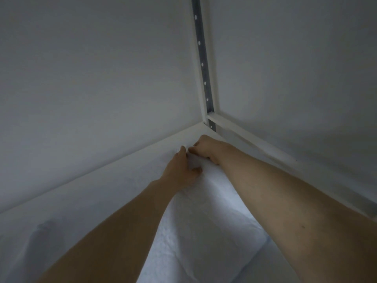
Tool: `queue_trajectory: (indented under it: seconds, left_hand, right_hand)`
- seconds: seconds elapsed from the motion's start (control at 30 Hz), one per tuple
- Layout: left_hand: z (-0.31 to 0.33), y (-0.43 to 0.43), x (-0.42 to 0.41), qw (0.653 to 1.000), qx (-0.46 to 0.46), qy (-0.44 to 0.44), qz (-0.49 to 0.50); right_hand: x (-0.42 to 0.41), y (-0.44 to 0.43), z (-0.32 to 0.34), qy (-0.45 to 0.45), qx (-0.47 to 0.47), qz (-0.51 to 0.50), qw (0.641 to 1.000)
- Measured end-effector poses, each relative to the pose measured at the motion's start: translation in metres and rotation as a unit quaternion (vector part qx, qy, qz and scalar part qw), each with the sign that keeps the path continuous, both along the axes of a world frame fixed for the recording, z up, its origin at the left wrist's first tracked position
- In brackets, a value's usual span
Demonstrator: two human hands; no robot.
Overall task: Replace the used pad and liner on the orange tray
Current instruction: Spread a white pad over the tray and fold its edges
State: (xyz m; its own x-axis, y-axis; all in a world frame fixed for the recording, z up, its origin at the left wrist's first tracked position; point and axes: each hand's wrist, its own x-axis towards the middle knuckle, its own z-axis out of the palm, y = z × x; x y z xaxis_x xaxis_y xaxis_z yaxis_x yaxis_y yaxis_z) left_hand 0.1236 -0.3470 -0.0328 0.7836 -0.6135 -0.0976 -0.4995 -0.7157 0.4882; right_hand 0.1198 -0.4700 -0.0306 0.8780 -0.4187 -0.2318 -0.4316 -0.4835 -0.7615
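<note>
A white quilted pad point(204, 227) covers the floor of a white enclosure and runs from the bottom of the view up into the far corner. Both my arms reach into that corner. My left hand point(180, 170) pinches a raised fold of the pad near its far edge. My right hand point(206, 148) is closed on the same edge just beyond it, close to the corner. Between my forearms the pad bulges upward. No orange tray shows in this view.
White walls point(102, 78) close in on the left and right and meet at a corner. A grey perforated metal strip point(203, 64) runs up that corner. A white ledge point(255, 137) runs along the base of the right wall.
</note>
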Motion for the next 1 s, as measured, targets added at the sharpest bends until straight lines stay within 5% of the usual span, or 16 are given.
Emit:
queue_trajectory:
  seconds: [0.2, 0.33, 0.57, 1.0]
  left_hand:
    - [0.006, -0.004, -0.016, 1.000, 0.001, 0.006, 0.005]
    - [0.001, -0.009, -0.039, 0.992, 0.120, -0.026, 0.012]
    - [0.003, -0.005, -0.045, 0.983, 0.180, -0.008, -0.031]
    - [0.015, 0.005, -0.081, 0.981, 0.183, 0.031, -0.054]
  right_hand:
    - [-0.016, -0.007, 0.009, -0.010, -0.030, 0.000, 0.999]
    - [-0.041, -0.009, 0.019, 0.019, -0.072, 0.006, 0.997]
    - [-0.054, 0.007, 0.018, 0.052, -0.065, 0.022, 0.996]
    - [-0.094, 0.009, 0.026, 0.051, -0.091, -0.003, 0.995]
